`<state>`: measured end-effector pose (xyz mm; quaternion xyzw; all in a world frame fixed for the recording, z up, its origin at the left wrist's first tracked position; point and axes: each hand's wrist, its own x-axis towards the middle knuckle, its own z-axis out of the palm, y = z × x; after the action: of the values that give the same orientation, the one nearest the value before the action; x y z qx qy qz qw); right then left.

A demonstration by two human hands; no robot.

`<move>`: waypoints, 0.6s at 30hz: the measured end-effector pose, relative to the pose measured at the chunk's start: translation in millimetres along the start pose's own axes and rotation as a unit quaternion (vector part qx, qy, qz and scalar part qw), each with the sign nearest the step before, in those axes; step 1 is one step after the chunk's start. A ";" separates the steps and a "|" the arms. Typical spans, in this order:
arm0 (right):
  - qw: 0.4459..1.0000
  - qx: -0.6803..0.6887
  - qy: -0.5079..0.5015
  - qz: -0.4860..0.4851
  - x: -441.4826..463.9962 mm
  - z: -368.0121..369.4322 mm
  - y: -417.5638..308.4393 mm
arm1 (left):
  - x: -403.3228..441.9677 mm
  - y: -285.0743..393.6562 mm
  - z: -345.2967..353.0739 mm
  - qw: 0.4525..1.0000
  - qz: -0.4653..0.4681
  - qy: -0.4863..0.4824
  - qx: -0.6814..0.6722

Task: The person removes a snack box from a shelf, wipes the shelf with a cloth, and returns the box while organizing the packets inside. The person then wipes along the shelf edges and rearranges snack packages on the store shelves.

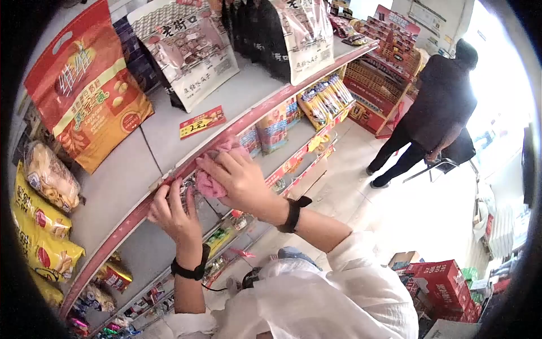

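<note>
My right hand (244, 183) is closed on a pink cloth (210, 185), pressing it against the red edge strip (127, 225) of the upper shelf. Just left of it, my left hand (176, 213) has its bent fingers hooked over the same strip, with something small and shiny beside the fingertips that I cannot make out. A red and yellow price tag (202, 122) lies on the shelf board above my hands. Behind the tag stands a white printed snack bag (192, 62). Dark bands circle both wrists.
A large orange soybean powder bag (90, 90) and yellow snack packs (45, 243) stand at left. Lower shelves hold packets (326, 100). A person in dark clothes (435, 107) stands in the aisle by a display rack (378, 73). Red cartons (443, 285) are at lower right.
</note>
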<state>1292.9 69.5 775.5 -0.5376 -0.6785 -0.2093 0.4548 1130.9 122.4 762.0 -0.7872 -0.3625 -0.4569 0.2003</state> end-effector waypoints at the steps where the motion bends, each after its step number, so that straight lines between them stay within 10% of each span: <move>1: 1.000 -0.001 0.003 -0.010 0.5 -0.6 2.6 | -0.9 -0.1 2.7 1.000 -0.002 0.017 0.012; 18: 0.983 -0.158 0.044 0.084 13.2 -85.1 120.4 | -1.1 1.3 6.9 0.999 -0.026 0.040 0.004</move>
<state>1436.9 51.0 804.4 -0.6480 -0.5686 -0.2983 0.4096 1135.4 125.6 757.6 -0.7578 -0.3764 -0.4916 0.2060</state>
